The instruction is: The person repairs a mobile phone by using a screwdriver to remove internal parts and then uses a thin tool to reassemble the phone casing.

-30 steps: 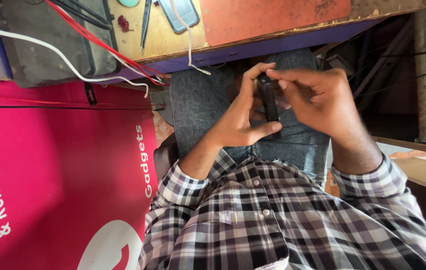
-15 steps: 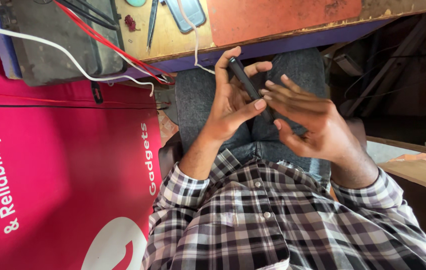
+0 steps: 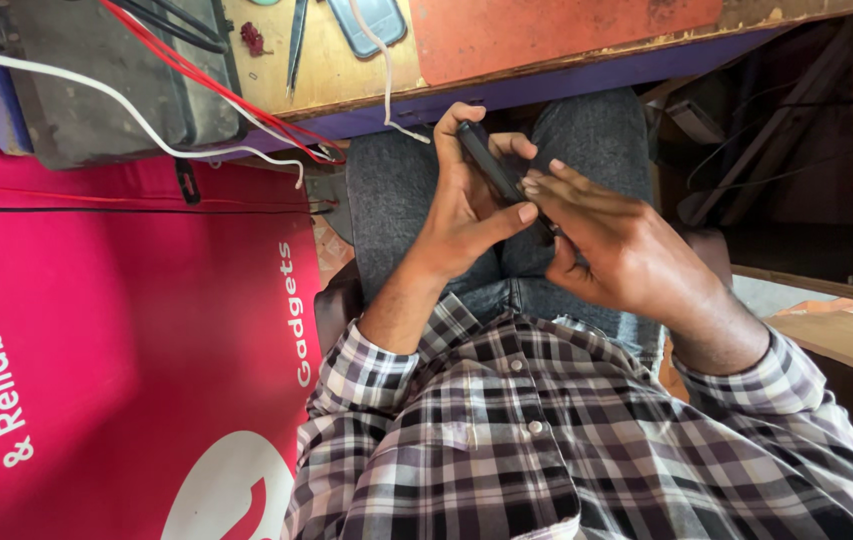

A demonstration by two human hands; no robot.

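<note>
While we look down over our lap, our left hand [image 3: 466, 205] grips a slim dark phone [image 3: 491, 165] edge-on, thumb curled under it, fingers wrapped round its upper end. Our right hand [image 3: 616, 250] meets it from the other side, fingertips [image 3: 536, 185] pressed on the lower part of the phone, fingers close together; lower end of the phone hidden behind them. Phone sits tilted above our grey-trousered thighs, just below the near edge of the bench [image 3: 546, 75], not touching it. Checked shirt [image 3: 546, 440] fills the bottom of the view, cuffs at both wrists. On the bench, near its edge: a second phone [image 3: 371, 20] lying flat, tweezers [image 3: 296, 40] just beside it, an orange mat [image 3: 556, 30] further along. A white cable [image 3: 386, 85] hangs over the edge, its end near our left hand. Grey box [image 3: 116, 85] at the bench's far end, with red wires [image 3: 216, 90] and a white wire across it. Pink banner [image 3: 96, 350] with white print below that.
</note>
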